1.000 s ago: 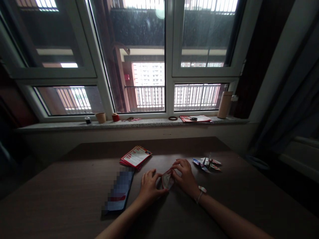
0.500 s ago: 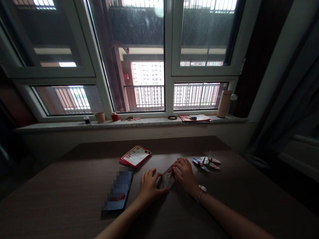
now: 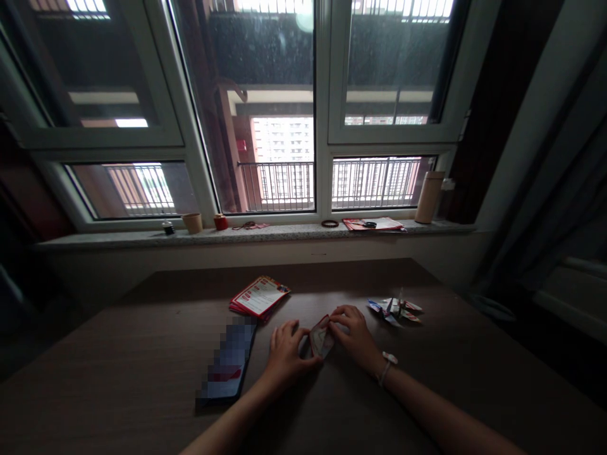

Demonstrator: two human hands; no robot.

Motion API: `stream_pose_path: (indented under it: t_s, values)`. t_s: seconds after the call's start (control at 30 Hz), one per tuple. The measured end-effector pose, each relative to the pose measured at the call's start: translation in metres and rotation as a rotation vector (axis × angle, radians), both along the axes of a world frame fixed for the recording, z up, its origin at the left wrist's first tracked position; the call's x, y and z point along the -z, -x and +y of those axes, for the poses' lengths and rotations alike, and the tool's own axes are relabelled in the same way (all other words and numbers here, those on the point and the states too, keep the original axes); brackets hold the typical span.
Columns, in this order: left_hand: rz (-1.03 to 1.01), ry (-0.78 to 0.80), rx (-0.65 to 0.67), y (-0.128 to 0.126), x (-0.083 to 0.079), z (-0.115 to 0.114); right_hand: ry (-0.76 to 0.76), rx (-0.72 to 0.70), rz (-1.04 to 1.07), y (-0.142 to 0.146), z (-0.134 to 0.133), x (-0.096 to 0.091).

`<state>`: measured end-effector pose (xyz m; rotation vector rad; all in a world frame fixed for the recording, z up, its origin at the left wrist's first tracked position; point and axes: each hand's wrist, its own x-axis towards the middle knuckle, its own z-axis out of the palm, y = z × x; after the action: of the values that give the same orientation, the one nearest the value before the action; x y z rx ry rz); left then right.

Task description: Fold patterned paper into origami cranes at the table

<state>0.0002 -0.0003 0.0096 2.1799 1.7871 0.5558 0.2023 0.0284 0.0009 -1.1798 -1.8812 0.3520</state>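
A small piece of folded paper (image 3: 322, 340), greyish with a reddish edge, lies on the table between my hands. My left hand (image 3: 288, 351) pinches its left side, thumb at the near corner and fingers curled at the left edge. On the other side, my right hand (image 3: 349, 332) has its fingertips closed on the upper right edge of the paper. A bracelet (image 3: 387, 360) circles my right wrist. Beyond that hand stand several folded paper figures (image 3: 394, 309) in white, blue and red.
A phone (image 3: 230, 360) with a blurred screen lies left of my left hand. Behind it is a stack of red-bordered printed sheets (image 3: 260, 297). On the windowsill (image 3: 284, 234) are a paper cup (image 3: 192, 222), a red spool (image 3: 220, 222), scissors on papers (image 3: 370, 224) and a flask (image 3: 430, 197).
My right fingers have shifted slightly down and uncover more of the paper's upper edge. My left hand keeps its grip. The whole view has drifted a little.
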Motion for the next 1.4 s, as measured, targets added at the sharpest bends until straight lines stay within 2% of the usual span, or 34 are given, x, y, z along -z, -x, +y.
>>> stream_pose_path:
  t_s: [0.23, 0.6, 0.8, 1.17, 1.4]
  values:
    - [0.008, -0.007, 0.019, -0.001, 0.0021, -0.001, 0.028, 0.0, 0.057, -0.0001, 0.0094, 0.0067]
    - [0.029, 0.009, 0.044, -0.0016, 0.0033, -0.0016, 0.035, 0.074, 0.117, 0.0, 0.0095, 0.0039]
    - [0.024, 0.003, 0.04, -0.0012, 0.0058, -0.0004, 0.041, 0.032, 0.207, 0.0002, 0.0072, 0.0003]
    - [0.018, 0.019, 0.049, -0.0015, 0.0027, -0.0011, 0.056, 0.04, 0.195, 0.0004, 0.0105, 0.0037]
    - [0.03, 0.028, 0.044, -0.0022, 0.0001, -0.0021, 0.059, -0.032, 0.22, 0.0007, 0.0075, -0.0003]
